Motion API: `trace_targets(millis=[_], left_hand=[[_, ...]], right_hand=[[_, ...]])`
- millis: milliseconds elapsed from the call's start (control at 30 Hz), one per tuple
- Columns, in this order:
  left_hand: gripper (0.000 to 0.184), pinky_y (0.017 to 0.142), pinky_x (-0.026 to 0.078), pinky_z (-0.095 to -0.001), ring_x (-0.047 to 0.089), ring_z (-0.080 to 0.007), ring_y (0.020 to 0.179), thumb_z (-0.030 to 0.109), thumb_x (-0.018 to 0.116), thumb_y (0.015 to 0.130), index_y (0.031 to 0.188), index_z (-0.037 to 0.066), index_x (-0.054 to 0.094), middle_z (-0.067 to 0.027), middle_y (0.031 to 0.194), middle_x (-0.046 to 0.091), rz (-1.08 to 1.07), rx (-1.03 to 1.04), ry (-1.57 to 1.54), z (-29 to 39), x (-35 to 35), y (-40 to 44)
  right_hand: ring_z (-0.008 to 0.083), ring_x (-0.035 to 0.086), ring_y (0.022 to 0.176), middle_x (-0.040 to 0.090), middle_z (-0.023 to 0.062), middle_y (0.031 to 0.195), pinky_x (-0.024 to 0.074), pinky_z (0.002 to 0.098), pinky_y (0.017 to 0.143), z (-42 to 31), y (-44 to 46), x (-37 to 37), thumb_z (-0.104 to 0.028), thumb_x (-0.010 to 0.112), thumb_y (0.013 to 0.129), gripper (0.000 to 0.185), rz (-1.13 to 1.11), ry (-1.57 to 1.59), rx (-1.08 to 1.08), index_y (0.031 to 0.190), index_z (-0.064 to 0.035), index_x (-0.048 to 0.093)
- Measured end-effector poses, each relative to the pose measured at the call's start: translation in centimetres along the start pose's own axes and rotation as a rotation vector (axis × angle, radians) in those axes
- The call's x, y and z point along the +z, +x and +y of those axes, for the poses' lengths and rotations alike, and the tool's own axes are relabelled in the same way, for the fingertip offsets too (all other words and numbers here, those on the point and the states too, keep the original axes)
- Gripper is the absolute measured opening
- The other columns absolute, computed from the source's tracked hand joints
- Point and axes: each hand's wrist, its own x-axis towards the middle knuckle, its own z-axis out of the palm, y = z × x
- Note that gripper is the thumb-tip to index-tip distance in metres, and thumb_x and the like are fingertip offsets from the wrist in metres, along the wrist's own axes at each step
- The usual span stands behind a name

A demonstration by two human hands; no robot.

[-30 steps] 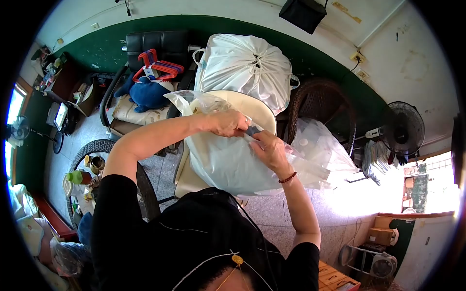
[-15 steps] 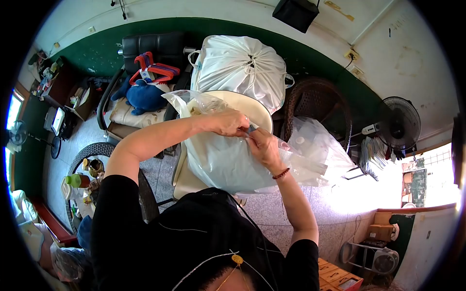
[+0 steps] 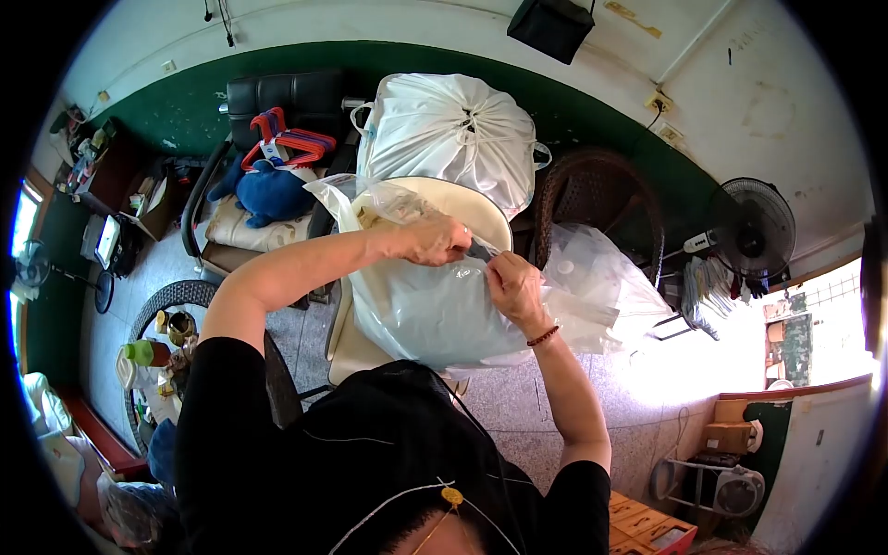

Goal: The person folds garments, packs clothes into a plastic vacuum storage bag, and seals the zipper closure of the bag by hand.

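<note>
A large translucent white plastic bag (image 3: 416, 310) lies over the seat of a cream chair (image 3: 481, 205), in front of my body. Along its top edge my left hand (image 3: 433, 242) is closed, fingers pinching the plastic. My right hand (image 3: 516, 285) grips the same edge a little to the right, its fingers curled in. A short stretch of the bag's edge runs between the two hands. What the bag contains cannot be made out through the plastic.
Behind the chair sits a big white drawstring bag (image 3: 449, 129). Left of it, a blue plush toy (image 3: 273, 192) and red hangers (image 3: 294, 141) rest on an armchair. A wicker chair (image 3: 601, 185) and a fan (image 3: 754, 231) stand right. A cluttered round table (image 3: 153, 379) is at left.
My right hand has moved slightly right and down, away from my left, so the gap between them is wider. Both keep hold of the bag's edge. The view has shifted slightly.
</note>
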Motion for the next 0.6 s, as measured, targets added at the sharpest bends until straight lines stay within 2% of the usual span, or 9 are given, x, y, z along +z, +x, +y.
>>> trace_targets(millis=[133, 200, 233, 300, 600], left_hand=[[0.014, 0.07, 0.045, -0.0409, 0.059, -0.0313, 0.079, 0.018, 0.064, 0.074, 0.078, 0.004, 0.063, -0.0117, 0.079, 0.06, -0.037, -0.049, 0.005, 0.9, -0.5, 0.4], [0.015, 0.07, 0.046, -0.0407, 0.059, -0.031, 0.079, 0.018, 0.064, 0.074, 0.08, 0.005, 0.065, -0.0113, 0.079, 0.061, -0.058, -0.033, 0.003, 1.0, -0.4, 0.7], [0.015, 0.07, 0.046, -0.0409, 0.059, -0.0314, 0.079, 0.018, 0.064, 0.074, 0.08, 0.004, 0.064, -0.0117, 0.079, 0.061, -0.058, -0.033, -0.004, 0.9, -0.1, 0.8], [0.016, 0.069, 0.045, -0.041, 0.059, -0.0319, 0.078, 0.018, 0.064, 0.074, 0.079, 0.004, 0.063, -0.0122, 0.079, 0.061, -0.062, -0.03, -0.015, 0.7, 0.6, 1.0], [0.012, 0.067, 0.044, -0.0429, 0.058, -0.0346, 0.076, 0.012, 0.062, 0.071, 0.071, 0.001, 0.058, -0.015, 0.075, 0.059, -0.036, 0.008, 0.003, 0.3, 1.5, 1.5]], right_hand=[[0.0306, 0.06, 0.068, 0.059, 0.0138, 0.073, 0.0465, 0.0347, 0.057, -0.5, 0.0, -1.6, -0.005, 0.064, 0.074, 0.009, -0.003, 0.096, 0.025, 0.078, 0.0013, 0.059], [0.0289, 0.06, 0.067, 0.059, 0.0132, 0.074, 0.0468, 0.0331, 0.058, -0.5, 0.1, -3.1, -0.005, 0.065, 0.074, 0.01, -0.143, 0.202, 0.129, 0.079, 0.0018, 0.06], [0.0289, 0.06, 0.067, 0.059, 0.0132, 0.074, 0.0468, 0.0331, 0.058, -0.3, 0.0, -3.7, -0.005, 0.065, 0.074, 0.01, -0.143, 0.201, 0.129, 0.079, 0.0018, 0.06], [0.0338, 0.059, 0.073, 0.058, 0.0152, 0.076, 0.0469, 0.0382, 0.064, -0.1, -0.5, -4.6, -0.005, 0.061, 0.073, 0.009, -0.212, 0.24, 0.252, 0.08, -0.0007, 0.06], [0.0343, 0.058, 0.071, 0.058, 0.016, 0.074, 0.0463, 0.0399, 0.062, 1.1, -1.6, -2.2, -0.004, 0.059, 0.069, 0.008, -0.061, 0.098, 0.187, 0.076, -0.0006, 0.058]])
